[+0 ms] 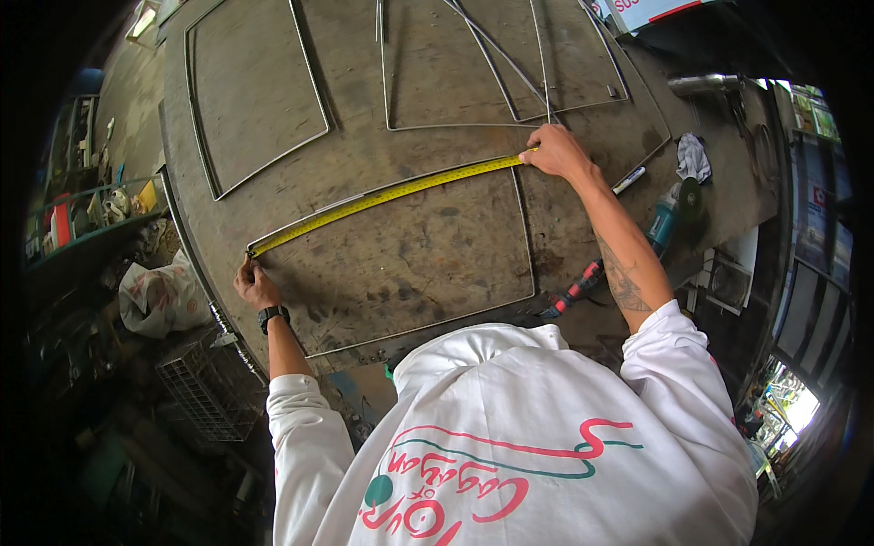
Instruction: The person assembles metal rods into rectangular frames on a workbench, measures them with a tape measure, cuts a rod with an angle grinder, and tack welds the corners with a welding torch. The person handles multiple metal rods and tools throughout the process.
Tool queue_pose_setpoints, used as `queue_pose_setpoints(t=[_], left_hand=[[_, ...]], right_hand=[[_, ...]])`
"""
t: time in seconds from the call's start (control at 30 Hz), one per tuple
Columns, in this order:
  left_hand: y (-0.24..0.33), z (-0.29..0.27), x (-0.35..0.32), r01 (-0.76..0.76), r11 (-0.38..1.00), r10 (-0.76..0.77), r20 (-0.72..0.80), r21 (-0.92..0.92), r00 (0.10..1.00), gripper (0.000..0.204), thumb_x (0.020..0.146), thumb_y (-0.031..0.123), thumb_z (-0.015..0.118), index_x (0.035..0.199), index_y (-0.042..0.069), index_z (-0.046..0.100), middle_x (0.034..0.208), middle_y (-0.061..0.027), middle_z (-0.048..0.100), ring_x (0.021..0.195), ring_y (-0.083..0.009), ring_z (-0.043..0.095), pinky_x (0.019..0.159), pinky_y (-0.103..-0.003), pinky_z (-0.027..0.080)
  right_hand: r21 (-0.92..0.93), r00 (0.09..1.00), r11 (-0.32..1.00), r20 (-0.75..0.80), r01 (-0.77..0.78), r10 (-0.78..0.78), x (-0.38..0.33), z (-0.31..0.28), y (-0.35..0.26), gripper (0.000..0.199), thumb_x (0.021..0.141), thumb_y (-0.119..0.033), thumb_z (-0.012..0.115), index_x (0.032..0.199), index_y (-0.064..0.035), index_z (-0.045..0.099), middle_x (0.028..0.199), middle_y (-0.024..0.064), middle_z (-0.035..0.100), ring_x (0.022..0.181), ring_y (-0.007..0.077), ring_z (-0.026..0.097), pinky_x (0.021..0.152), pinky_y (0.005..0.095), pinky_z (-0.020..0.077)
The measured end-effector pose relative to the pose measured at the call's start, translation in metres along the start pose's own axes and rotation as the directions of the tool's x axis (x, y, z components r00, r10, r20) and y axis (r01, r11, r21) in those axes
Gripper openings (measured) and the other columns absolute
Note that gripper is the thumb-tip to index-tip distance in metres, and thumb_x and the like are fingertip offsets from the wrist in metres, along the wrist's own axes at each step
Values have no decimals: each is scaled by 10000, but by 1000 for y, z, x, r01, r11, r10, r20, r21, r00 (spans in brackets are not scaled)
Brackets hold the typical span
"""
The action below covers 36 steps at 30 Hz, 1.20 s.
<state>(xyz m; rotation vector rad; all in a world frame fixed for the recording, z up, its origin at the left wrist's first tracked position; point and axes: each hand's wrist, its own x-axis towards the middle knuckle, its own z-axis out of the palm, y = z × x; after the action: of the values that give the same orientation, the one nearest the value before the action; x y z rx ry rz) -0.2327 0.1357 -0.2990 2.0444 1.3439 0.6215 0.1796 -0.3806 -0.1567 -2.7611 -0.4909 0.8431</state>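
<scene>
A yellow tape measure (391, 193) stretches along the far side of a thin metal rod frame (531, 246) lying flat on the worktable. At the frame's far left corner, the fingers of my left hand (257, 284) pinch the end of the blade. My right hand (557, 153) is closed around the blade near the far right corner; whether the tape's case is inside that hand is hidden. The blade rises slightly to the right and lies close beside the rod. A dark watch (272, 315) is on my left wrist.
More rod frames lie beyond, one at the left (314, 77) and overlapping ones (455, 125) at the back. Right of my right arm are a teal angle grinder (661, 221), a white rag (693, 158) and a red-and-black tool (575, 289). A white sack (164, 296) sits off the table's left edge.
</scene>
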Motion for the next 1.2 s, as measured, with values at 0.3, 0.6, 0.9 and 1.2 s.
queue_pose_setpoints(t=[0.3,0.6,0.9,1.2], left_hand=[[10,2,1,-12,999,12,9,34,1000,278,964,185,726,1231,124,774,1126,-109,611,958,-238,633,865,-388,510],[-9,2,7,-16,1000,17,44,-20,999,252,967,191,724,1198,97,762,1091,-105,617,964,-238,625,880,-387,500],[-16,-6,20,130,975,-97,178,-181,979,215,1002,83,688,1209,32,721,894,54,602,811,-72,505,738,-242,404],[-8,-5,13,143,979,-127,115,-142,985,210,1013,79,680,1214,39,726,944,26,646,837,-82,537,767,-255,432]], right_hand=[[51,964,984,-219,168,-153,-10,8,23,635,800,-489,866,1230,-41,735,1271,205,701,1168,390,673,979,456,543],[387,693,895,-709,223,134,-90,77,5,210,880,-194,799,973,-40,691,919,81,669,862,244,678,764,371,536],[437,792,881,-596,183,131,-83,137,12,150,851,-174,812,945,-111,715,837,15,634,736,211,631,701,374,488],[375,760,900,-645,220,83,-84,140,14,119,866,-192,803,938,-136,728,858,-4,627,776,218,626,746,394,439]])
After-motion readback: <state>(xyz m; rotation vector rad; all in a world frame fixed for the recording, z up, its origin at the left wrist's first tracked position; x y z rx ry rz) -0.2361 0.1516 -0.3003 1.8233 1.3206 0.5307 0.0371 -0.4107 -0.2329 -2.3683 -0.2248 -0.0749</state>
